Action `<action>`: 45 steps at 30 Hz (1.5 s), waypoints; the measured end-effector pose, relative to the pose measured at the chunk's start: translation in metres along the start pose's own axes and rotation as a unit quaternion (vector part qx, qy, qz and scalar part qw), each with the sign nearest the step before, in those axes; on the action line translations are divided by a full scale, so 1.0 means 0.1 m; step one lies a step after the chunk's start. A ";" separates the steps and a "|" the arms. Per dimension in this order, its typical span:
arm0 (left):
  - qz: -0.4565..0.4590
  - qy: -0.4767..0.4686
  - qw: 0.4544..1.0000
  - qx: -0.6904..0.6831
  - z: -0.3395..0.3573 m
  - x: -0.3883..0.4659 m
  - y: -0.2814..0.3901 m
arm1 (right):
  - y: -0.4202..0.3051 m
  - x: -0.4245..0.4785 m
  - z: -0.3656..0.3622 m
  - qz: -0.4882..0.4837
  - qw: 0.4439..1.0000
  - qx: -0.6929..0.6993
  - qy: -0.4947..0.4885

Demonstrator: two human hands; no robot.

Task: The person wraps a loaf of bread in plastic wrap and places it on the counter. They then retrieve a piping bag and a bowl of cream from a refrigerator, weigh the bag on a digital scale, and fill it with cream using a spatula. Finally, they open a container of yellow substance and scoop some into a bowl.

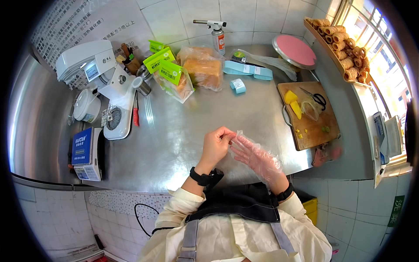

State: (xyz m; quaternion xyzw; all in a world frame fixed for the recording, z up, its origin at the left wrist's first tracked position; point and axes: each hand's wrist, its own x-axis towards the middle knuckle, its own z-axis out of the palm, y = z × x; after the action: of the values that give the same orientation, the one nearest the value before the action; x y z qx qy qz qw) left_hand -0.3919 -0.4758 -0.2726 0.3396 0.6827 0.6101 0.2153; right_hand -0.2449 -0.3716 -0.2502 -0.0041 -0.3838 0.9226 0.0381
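Note:
My left hand (216, 144) is bare and pinches the fingertip end of a clear disposable plastic glove (262, 160). That glove covers my right hand (250, 155), whose fingers are spread apart inside the loose film. Both hands are held above the front part of the stainless steel worktable (144, 157), close to my black apron (239, 203). Beyond them on the table lie a roll of light blue labels (238, 85) and a longer folded strip of blue labels (247, 70). A bagged loaf of bread (203, 70) and green-topped bread bags (173, 78) stand at the back.
A stand mixer (114, 95), a red-handled knife (136, 116) and a blue box (81, 145) are at left. On the right, a wooden cutting board (311, 114) holds mango pieces (294, 103) and scissors (317, 98). A blowtorch (217, 36) and a pink-topped turntable (294, 51) stand behind.

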 end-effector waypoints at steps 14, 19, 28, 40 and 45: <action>-0.048 0.041 0.993 -0.098 -0.36 0.05 -0.05 | 0.27 -0.44 -0.70 -0.092 0.989 0.025 0.109; -0.092 0.027 0.992 -0.087 -0.19 0.07 -0.27 | 0.04 -0.62 -0.79 -0.147 0.967 0.021 0.207; -0.146 -0.131 0.980 -0.036 0.04 -0.08 -0.45 | -0.89 -1.11 -1.92 -0.214 0.745 -0.399 0.489; -0.255 0.094 0.952 -0.139 -1.17 -1.43 -0.63 | -1.13 -1.96 -2.87 0.134 0.255 -0.659 0.695; -0.270 0.211 0.928 -0.147 -1.80 -2.24 -0.79 | -0.46 -1.07 -2.40 -0.198 0.232 -0.697 0.649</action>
State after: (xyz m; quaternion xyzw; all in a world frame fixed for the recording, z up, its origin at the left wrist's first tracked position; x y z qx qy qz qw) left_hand -0.3835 -0.7643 -0.3477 -0.0297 0.6806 0.6805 0.2699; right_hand -0.1261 -0.1775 -0.3897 -0.5499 -0.7084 -0.0640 0.4378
